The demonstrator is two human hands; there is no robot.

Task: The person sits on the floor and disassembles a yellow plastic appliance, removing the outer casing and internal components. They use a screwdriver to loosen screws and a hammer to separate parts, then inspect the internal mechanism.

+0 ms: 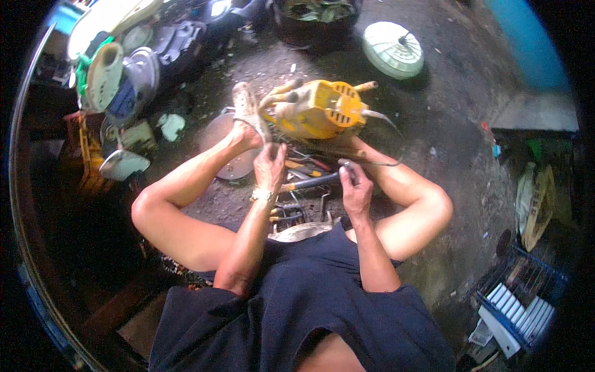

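Observation:
A yellow power tool (328, 110) with a vented end and side handles lies between my feet, blurred. My left hand (269, 170), a watch on its wrist, is closed with its fingertips together beside the light clog (248, 105) on my left foot. My right hand (356, 193) is curled, thumb against fingers, to the right of a pile of hand tools. Whatever either hand pinches is too small or blurred to make out. A black-handled tool (313, 181) and pliers (286, 217) lie between my legs. A thin dark cord (381, 163) runs near my right shin.
A round plate (226, 146) lies under my left foot. Ahead stand a white fan-like cover (393, 51) and a dark container (316, 15). Discs and machine parts (133, 77) are heaped at far left. A blue wire rack (517, 304) stands at lower right.

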